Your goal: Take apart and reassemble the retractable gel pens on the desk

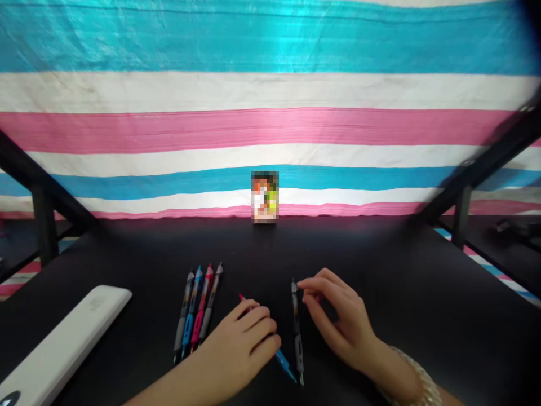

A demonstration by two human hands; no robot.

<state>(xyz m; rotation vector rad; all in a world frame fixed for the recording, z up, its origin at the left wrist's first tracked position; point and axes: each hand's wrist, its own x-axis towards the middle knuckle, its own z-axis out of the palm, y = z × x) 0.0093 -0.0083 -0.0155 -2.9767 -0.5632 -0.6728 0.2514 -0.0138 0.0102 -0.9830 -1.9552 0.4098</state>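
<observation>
My left hand (249,344) is curled, palm down, over a pen (285,365) with a blue lower end that sticks out past the fingers. A red tip (242,297) shows on the far side of the hand; whether it belongs to the same pen is hidden. Just right of it, a clear and black pen (297,332) lies on the table, pointing away from me. My right hand (338,318) is beside that pen's far end, index finger and thumb slightly apart with nothing visible between them. Left of my left hand lies a row of several pens (196,316), black, blue and red.
A long white case or device (70,352) lies on the black table (359,242) at the left. A small blurred picture card (265,197) stands at the back edge. Black slanted frame bars (499,152) rise at both sides, before a striped sheet (169,129).
</observation>
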